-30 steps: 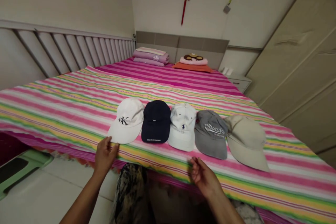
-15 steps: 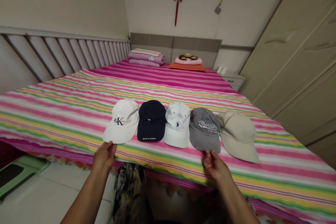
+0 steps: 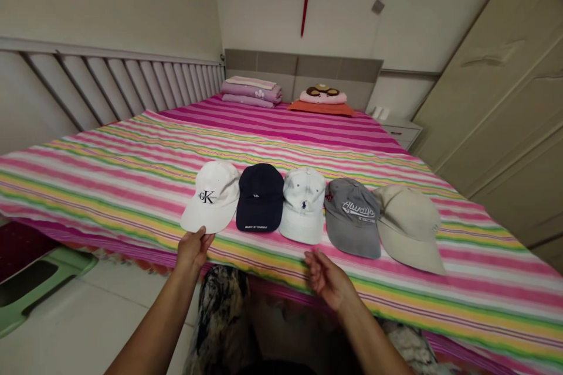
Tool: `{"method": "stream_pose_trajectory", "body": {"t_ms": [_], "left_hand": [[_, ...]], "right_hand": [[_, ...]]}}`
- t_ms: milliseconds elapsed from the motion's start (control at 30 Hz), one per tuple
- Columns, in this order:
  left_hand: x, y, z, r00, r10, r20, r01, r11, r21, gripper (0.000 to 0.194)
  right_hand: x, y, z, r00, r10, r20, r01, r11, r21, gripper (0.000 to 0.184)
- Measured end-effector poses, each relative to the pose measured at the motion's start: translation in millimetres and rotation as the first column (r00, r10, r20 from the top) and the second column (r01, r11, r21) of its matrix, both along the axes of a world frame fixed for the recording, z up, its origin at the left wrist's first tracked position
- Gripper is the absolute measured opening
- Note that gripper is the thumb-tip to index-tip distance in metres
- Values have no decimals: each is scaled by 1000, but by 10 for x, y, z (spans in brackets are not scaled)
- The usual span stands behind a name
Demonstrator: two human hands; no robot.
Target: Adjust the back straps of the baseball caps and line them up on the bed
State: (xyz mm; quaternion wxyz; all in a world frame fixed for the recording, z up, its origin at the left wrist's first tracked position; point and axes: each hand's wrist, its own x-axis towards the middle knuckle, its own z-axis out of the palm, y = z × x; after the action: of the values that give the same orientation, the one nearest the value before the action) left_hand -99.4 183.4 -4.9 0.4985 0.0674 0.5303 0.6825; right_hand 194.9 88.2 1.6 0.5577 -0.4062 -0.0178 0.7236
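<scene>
Several baseball caps lie in a row on the striped bed. At the left end, my left hand [image 3: 194,249] pinches the brim of the white cap [image 3: 215,187] with black CK letters. Beside it are a navy cap [image 3: 261,196], then a pale cap [image 3: 302,202] with a small dark blue rider logo. My right hand [image 3: 328,280] is just below the pale cap's brim, fingers loosely bent, holding nothing and apart from it. Farther right are a grey cap [image 3: 352,217] with white "Always" lettering and a beige cap [image 3: 407,220], which touch at their sides.
A striped sheet [image 3: 145,170] covers the bed. Folded purple bedding [image 3: 250,92] and an orange-and-pink pile [image 3: 323,102] lie by the headboard [image 3: 259,61]. A slatted rail [image 3: 132,79] runs along the left. A green stool [image 3: 65,263] stands at lower left, a wardrobe [image 3: 497,99] at right.
My right hand has left the grey cap's brim and moved left, below the pale cap. My left hand stays at the white cap's brim. The view has shifted slightly.
</scene>
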Motion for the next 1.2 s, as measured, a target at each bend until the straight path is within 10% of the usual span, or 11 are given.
{"method": "stream_pose_trajectory", "body": {"t_ms": [500,967,1133,1200], "left_hand": [[44,-27,-3,998,-43,-41,44,999,24,17],[58,-83,7,992,-89,-86,91,996,11,15],[192,-408,-237,963,-111,-247,120,993,18,14],[320,-638,-409,834,-274,-478,294,955,-34,25]], "right_hand": [[-241,186,65,955,-298,18,297,947,-123,21],[-388,-61,-103,979,-193,69,198,978,-69,4],[-443,-234,-189,980,-150,127,159,985,-63,20],[-478,-308,-221,982,-114,152,124,991,-56,25]]}}
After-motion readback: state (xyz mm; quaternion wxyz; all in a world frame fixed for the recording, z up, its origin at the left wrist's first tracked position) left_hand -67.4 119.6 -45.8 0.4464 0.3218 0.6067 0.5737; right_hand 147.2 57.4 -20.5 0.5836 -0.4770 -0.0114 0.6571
